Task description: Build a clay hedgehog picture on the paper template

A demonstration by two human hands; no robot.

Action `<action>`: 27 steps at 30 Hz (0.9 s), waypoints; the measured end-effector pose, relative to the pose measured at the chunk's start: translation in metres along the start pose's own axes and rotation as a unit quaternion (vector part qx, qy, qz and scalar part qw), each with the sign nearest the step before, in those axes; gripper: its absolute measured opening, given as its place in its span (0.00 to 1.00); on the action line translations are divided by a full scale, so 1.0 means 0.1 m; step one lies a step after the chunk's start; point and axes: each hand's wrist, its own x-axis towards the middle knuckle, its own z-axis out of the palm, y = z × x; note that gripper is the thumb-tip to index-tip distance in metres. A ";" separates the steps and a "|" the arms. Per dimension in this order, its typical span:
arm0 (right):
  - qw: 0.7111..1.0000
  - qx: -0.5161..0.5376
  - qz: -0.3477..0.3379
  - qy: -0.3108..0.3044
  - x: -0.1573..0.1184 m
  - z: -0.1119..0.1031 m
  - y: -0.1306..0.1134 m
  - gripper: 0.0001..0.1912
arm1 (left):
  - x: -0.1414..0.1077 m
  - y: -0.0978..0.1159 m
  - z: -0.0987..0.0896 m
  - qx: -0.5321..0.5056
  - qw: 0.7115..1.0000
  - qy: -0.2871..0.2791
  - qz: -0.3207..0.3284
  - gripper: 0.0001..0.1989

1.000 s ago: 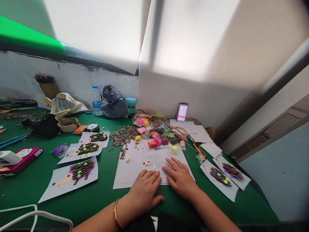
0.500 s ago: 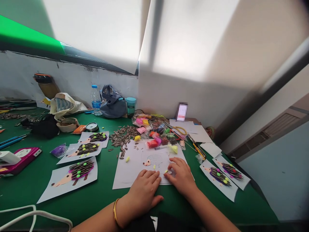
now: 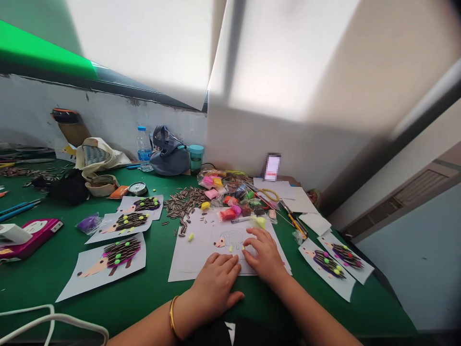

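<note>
The right hand (image 3: 266, 254) is partly hiding a small yellow piece (image 3: 244, 248), its grip pinching it just beside a hedgehog drawing (image 3: 231, 239) on a white sheet (image 3: 187, 266), near the middle of the green surface's (image 3: 154, 312) near edge. The left hand (image 3: 217, 283) is lying palm-down over the sheet's near edge, thumb apart from fingers. A white cable (image 3: 77, 323) is running out of view at the near left corner. A blurred phone (image 3: 272, 167) is standing by the far edge, before a pale wall (image 3: 237, 139).

Matt white drawing paper (image 3: 190, 265), shiny metal bangle (image 3: 172, 317), smooth green surface (image 3: 158, 259), clear plastic bottle (image 3: 144, 154), matt cloth handbag (image 3: 169, 162), glossy crinkled plastic clay packets (image 3: 227, 214)
</note>
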 end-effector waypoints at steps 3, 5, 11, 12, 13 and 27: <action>1.000 0.005 -0.012 -0.011 0.08 0.09 -0.01 0.06 | 0.00 0.00 -0.01 -0.003 1.000 -0.002 0.001 0.31; 1.000 0.004 -0.010 -0.015 0.10 0.15 -0.01 0.06 | 0.01 -0.01 -0.01 -0.002 1.000 -0.002 0.002 0.31; 1.000 0.006 -0.002 -0.024 0.08 0.19 0.02 0.07 | 0.00 -0.01 0.01 0.002 1.000 0.001 0.003 0.31; 1.000 0.005 -0.002 -0.026 0.08 0.20 0.02 0.06 | 0.00 -0.01 0.01 0.003 1.000 0.002 0.003 0.31; 1.000 0.004 -0.001 -0.027 0.08 0.20 0.02 0.06 | 0.00 -0.01 0.01 0.003 1.000 0.001 0.004 0.31; 1.000 0.001 -0.003 -0.020 0.02 0.17 0.04 0.08 | -0.01 -0.01 0.02 0.001 1.000 0.003 0.001 0.32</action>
